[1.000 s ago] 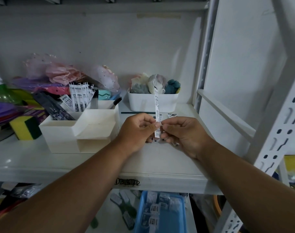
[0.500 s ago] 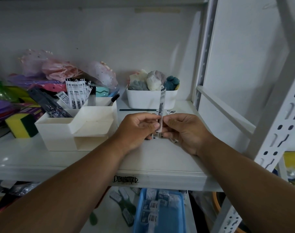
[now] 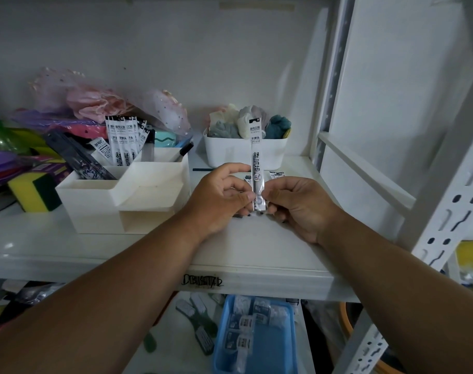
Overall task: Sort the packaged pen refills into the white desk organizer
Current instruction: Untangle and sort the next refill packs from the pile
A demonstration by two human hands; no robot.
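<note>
Since a moment ago I see the packaged refill turned face-on and upright; my left hand and right hand both pinch its lower end above the shelf. Left of them stands the white organizer, more refills in its back compartment.

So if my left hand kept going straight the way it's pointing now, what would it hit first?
The left hand points right, across the packaged refill it pinches, so it would first meet the right hand, whose fingers hold the same packet from the other side. Depth is hard to judge, but they look almost touching.
</note>
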